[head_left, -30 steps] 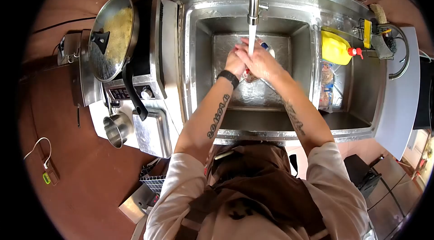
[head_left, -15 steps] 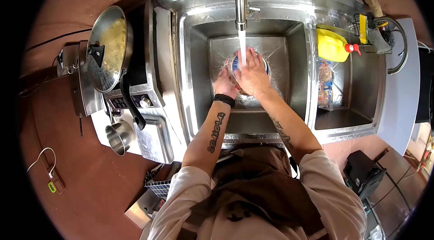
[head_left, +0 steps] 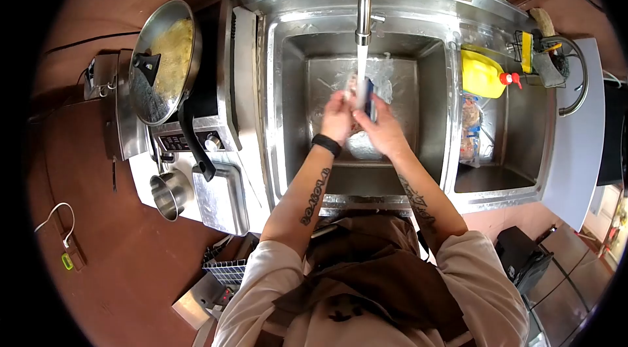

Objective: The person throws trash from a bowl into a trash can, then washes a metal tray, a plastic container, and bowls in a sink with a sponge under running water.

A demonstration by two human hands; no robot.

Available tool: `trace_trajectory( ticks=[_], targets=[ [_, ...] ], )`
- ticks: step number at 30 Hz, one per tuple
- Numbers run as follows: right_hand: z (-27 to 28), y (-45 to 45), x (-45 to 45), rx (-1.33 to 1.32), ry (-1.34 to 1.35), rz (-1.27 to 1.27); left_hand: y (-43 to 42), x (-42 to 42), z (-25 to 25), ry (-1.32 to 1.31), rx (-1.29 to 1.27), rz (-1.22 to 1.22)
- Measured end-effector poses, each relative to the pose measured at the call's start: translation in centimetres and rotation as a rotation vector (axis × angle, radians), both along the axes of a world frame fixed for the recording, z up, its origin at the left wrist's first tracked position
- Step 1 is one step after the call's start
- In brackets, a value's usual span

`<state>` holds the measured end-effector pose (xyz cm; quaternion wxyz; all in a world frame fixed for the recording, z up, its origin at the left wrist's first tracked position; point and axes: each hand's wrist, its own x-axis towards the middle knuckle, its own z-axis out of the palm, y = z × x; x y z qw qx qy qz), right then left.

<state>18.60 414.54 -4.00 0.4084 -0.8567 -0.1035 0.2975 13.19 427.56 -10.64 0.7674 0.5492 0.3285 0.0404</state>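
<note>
Water runs from the faucet (head_left: 364, 7) into the large sink basin (head_left: 399, 144). Under the stream, a package (head_left: 369, 95) with blue, white and reddish parts is held between my two hands, blurred by motion. My left hand (head_left: 336, 117), with a black band at its wrist, grips the package's left side. On its right side my right hand (head_left: 382, 127) closes around it, thumb toward the middle. Water splashes on the basin floor behind and below the package.
A yellow bottle (head_left: 482, 74) with a red cap and a plastic package (head_left: 470, 130) are in the right basin. At the left, a lidded pan (head_left: 171, 59) rests on a cooktop. A metal pot (head_left: 170, 194) and metal tray (head_left: 221, 200) stand nearby.
My right hand was spread flat on the package half a second ago; now both hands grip it at its sides. The package has turned from lying broad side up to a narrower view.
</note>
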Motion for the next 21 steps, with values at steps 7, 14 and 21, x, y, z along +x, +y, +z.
trace_trajectory(
  ticks=[7, 14, 21],
  targets=[
    [-7.7, -1.6, 0.3, 0.528, 0.771, -0.701, -5.1, -1.3, 1.3, 0.003, 0.854, -0.709],
    [-12.1, -5.7, -2.2, 0.681, 0.865, -0.831, -1.1, -7.4, 4.7, -0.147, 1.161, -0.368],
    [-13.6, -2.1, -1.0, 0.604, 0.913, -0.481, 2.3, -8.9, 1.4, -0.079, -0.027, -0.013]
  ],
)
